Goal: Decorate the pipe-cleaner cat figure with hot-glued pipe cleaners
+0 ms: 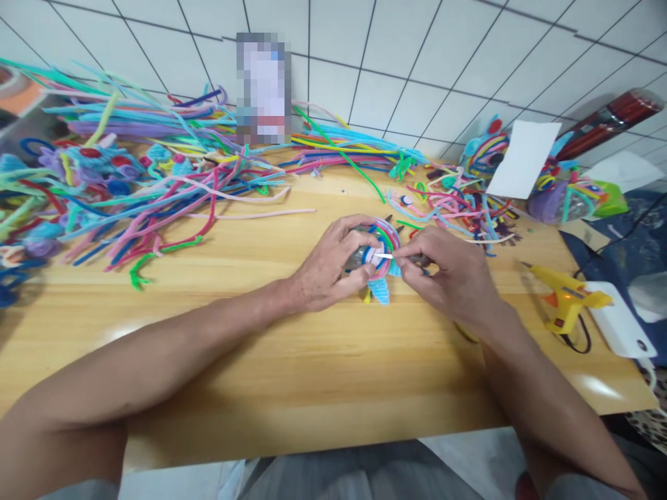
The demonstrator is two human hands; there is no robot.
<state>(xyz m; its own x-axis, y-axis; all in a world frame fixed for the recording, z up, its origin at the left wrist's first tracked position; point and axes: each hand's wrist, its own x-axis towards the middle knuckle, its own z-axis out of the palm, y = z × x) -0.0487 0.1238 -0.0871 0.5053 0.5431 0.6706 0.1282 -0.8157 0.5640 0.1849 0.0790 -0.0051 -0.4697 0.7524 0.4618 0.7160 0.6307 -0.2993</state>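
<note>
Near the middle of the wooden table [292,361], my left hand [336,267] is closed round a round craft piece [387,239] made of coloured pipe cleaners, with pink, green and blue rings and light blue parts below. Its fingers and thumb press on the piece from the left. My right hand [442,267] pinches a small tool with a thin pale tip [383,256]. That tip lies over the white centre of the piece, between the two hands. Most of the tool's handle is hidden by my right fingers.
Piles of pipe cleaners [171,187] cover the back left, with more [359,149] along the tiled wall. A blurred upright panel [265,90] stands there. At right are a yellow glue gun [567,298], a white power block [620,319], finished crafts, white paper [524,158] and a red flask [609,121].
</note>
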